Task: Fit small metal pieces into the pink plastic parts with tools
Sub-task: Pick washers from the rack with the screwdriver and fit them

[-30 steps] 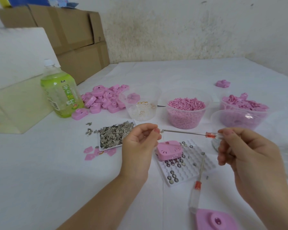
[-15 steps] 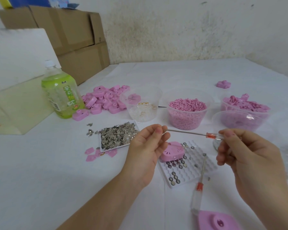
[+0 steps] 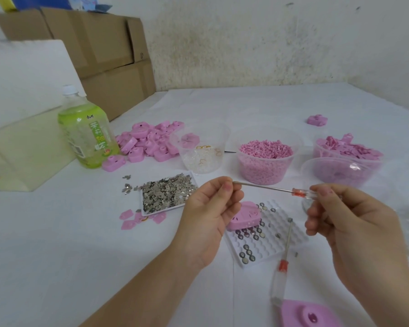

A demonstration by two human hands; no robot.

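Observation:
My right hand (image 3: 347,230) grips the clear, red-banded handle of a thin screwdriver (image 3: 265,188) held level above the table. Its metal tip meets the curled fingertips of my left hand (image 3: 210,208), which pinch at the tip; whether a small piece sits there I cannot tell. Below lies a pink plastic part (image 3: 244,215) on a white dimpled tray (image 3: 276,234) with round metal discs. A white tray (image 3: 165,192) heaped with small metal pieces stands to the left. A second screwdriver (image 3: 282,263) lies near the tray.
A green drink bottle (image 3: 87,133) stands left, beside a pile of pink parts (image 3: 151,142). Clear tubs hold rings (image 3: 203,154), pink granules (image 3: 266,159) and pink pieces (image 3: 347,149). Cardboard boxes (image 3: 99,48) stand at the back left. Another pink part (image 3: 309,315) lies at the near edge.
My left hand has shifted right and risen slightly, its fingers closing over the screwdriver's tip. My right hand holds the handle in nearly the same place.

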